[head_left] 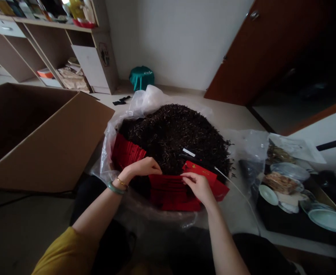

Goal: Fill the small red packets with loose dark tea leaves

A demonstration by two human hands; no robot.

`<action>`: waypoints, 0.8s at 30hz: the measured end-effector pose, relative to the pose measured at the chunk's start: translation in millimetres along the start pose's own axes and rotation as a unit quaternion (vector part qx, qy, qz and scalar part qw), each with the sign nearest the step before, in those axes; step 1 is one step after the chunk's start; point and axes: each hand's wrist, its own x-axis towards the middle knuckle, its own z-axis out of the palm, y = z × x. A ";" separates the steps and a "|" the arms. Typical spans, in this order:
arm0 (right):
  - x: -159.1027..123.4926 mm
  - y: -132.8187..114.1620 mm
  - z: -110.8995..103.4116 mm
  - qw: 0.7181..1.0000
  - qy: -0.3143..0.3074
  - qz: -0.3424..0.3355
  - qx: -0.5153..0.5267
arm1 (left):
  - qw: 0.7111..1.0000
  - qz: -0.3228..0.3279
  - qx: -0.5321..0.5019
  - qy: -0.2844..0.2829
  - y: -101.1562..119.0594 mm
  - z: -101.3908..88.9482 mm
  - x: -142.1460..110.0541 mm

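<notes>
A big heap of dark loose tea leaves (173, 133) lies in a clear plastic bag (145, 100) on the floor in front of me. Rows of small red packets (170, 191) stand along its near and left edge. My left hand (143, 167) rests on the row with fingers curled over the packet tops. My right hand (198, 185) pinches the edge of one red packet (199, 170) that lies tilted at the right end of the row. A green bangle and a thin gold bracelet sit on my left wrist.
A large open cardboard box (47, 141) stands to the left. At the right, a dark tray (294, 221) holds small bowls and dishes beside a plastic bag. A white cable (236, 189) runs from the heap. A shelf unit, a green stool and a brown door stand behind.
</notes>
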 end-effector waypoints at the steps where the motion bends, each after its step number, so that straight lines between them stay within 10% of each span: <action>1: -0.7 1.8 0.3 1.000 0.003 0.006 0.005 | 1.000 -0.004 0.004 -0.006 0.2 0.0 0.4; 9: -8.1 8.1 -5.6 0.999 -0.015 0.001 -0.046 | 0.985 0.036 0.166 -0.011 5.5 6.4 -2.4; 16: -2.0 -55.1 5.0 0.947 0.049 -0.221 -0.230 | 0.942 0.105 0.295 0.119 37.7 -5.6 -11.5; 22: 9.5 -82.2 30.6 0.963 0.077 -0.203 -0.158 | 0.962 0.129 -0.034 0.237 40.0 -18.7 -22.1; 24: 7.3 -77.5 37.3 0.980 0.126 -0.144 -0.062 | 0.954 0.136 -0.176 0.199 31.7 -13.8 -20.6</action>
